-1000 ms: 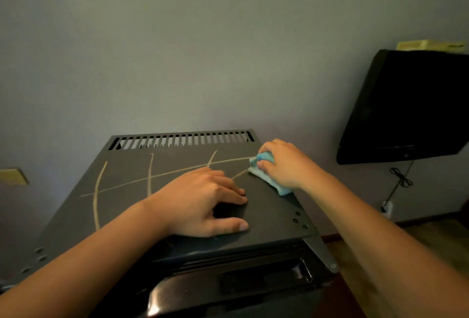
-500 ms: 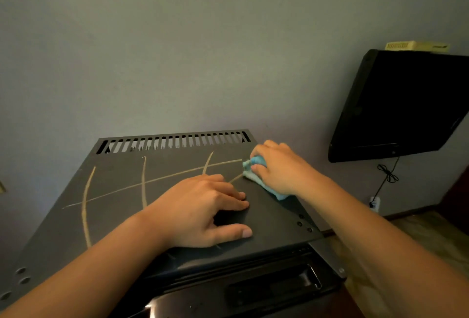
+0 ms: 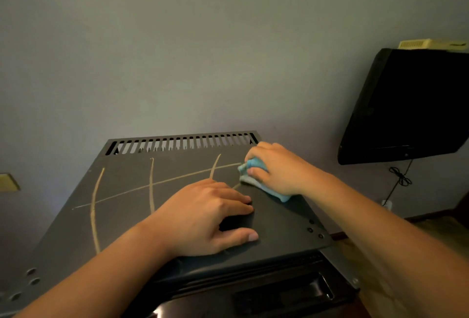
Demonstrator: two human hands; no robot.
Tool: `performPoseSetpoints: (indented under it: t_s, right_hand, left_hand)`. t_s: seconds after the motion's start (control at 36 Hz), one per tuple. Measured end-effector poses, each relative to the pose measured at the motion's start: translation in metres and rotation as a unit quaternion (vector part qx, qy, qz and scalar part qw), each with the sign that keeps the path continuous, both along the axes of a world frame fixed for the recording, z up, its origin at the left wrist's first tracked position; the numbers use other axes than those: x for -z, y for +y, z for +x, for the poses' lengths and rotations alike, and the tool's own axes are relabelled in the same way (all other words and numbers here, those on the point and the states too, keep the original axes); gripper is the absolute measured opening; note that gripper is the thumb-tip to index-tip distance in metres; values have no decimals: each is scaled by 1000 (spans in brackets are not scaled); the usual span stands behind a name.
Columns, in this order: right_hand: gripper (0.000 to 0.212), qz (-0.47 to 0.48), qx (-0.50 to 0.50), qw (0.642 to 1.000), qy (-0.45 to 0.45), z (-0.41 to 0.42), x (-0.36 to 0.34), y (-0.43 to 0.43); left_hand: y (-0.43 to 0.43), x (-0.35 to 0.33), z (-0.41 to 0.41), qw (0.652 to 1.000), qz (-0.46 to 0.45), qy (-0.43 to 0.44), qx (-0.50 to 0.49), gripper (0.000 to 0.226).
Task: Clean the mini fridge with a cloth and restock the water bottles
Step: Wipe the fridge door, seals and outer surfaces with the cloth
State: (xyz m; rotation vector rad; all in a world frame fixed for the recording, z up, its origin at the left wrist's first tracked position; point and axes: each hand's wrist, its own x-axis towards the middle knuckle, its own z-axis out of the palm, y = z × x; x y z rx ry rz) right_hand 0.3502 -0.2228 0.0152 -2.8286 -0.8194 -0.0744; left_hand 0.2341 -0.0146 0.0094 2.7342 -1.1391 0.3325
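From the head view, I see the fridge (image 3: 279, 226) from above, its dark top pushed against the wall (image 3: 203, 51). My right hand (image 3: 276, 168) is near the back right corner. Its fingers (image 3: 256, 172) are curled round the blue cloth (image 3: 255, 164) and press it on the top, just in front of the vent slots (image 3: 182, 142) and near the right edge. My left hand (image 3: 203, 218) rests on the top near the front edge, with the fingers loosely bent and holding nothing. To the left of both hands the top stretches wide, crossed by pale lines (image 3: 152, 185). Beyond the right edge a black TV (image 3: 411, 109) hangs on the wall, well apart from the cloth.
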Motion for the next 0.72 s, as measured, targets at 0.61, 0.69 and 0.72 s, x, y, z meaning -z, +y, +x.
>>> performPoseSetpoints:
  t_s: [0.61,0.69,0.72]
  right_hand:
    - [25,-15,-22,1000,4,-37,-1,34]
    - [22,-3,-59,998,-8,-49,4,36]
    - [21,2,-65,998,-11,-49,5,36]
  left_hand:
    - [96,-12,42,956,37,145,-251,114]
    - [97,-6,45,955,41,137,-258,116]
    - [98,-5,46,956,35,132,-259,116]
